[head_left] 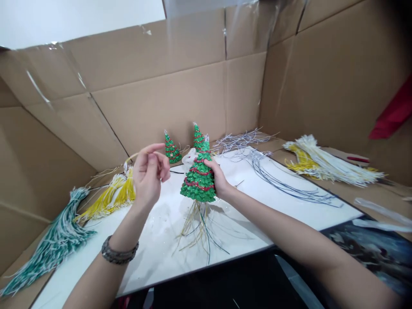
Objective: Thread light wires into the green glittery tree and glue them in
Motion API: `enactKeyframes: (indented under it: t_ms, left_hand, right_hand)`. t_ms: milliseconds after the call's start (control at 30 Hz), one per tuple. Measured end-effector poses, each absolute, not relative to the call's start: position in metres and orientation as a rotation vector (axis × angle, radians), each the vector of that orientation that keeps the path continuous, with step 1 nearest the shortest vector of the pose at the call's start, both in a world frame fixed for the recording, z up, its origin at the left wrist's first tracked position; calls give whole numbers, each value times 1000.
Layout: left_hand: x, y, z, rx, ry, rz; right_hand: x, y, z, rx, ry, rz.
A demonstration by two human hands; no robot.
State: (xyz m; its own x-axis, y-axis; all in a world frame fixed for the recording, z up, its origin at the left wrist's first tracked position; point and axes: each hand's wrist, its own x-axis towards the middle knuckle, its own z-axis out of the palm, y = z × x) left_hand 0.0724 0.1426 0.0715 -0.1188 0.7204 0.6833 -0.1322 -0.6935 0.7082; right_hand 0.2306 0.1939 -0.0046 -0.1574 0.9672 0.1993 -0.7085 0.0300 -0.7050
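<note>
My right hand point(217, 178) is closed around the right side of a small green model Christmas tree point(198, 176) with red glitter garlands. The tree stands upright above the white board, and thin beige and dark green wires point(200, 225) hang from its base. To the left of the tree, my left hand point(149, 171) is raised, apart from it. Its index finger is stretched out and the other fingers are half curled, with nothing visible in them. Two similar trees stand behind, one at the left point(172, 148) and one partly hidden point(197, 135) by the held tree.
A white board point(154, 244) lies on cardboard, with cardboard walls point(180, 90) around. Green-white strands point(61, 236) and yellow strands point(112, 193) lie left. Grey wires point(283, 182) cross the board's right side. White and yellow strands point(322, 161) lie beyond, near a red-handled tool point(358, 159).
</note>
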Motion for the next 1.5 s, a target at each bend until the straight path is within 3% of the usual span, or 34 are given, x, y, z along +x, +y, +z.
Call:
enactKeyframes:
  t_ms: [300, 700, 1500]
  left_hand:
    - [41, 146, 14, 1280, 840, 1805]
    - [51, 133, 8, 1222, 757, 1691]
    - [44, 138, -1, 1081, 858, 1631]
  right_hand:
    - [226, 190, -7, -651, -865, 1406]
    - [224, 193, -14, -796, -932, 1447]
    - [236, 184, -2, -296, -945, 1763]
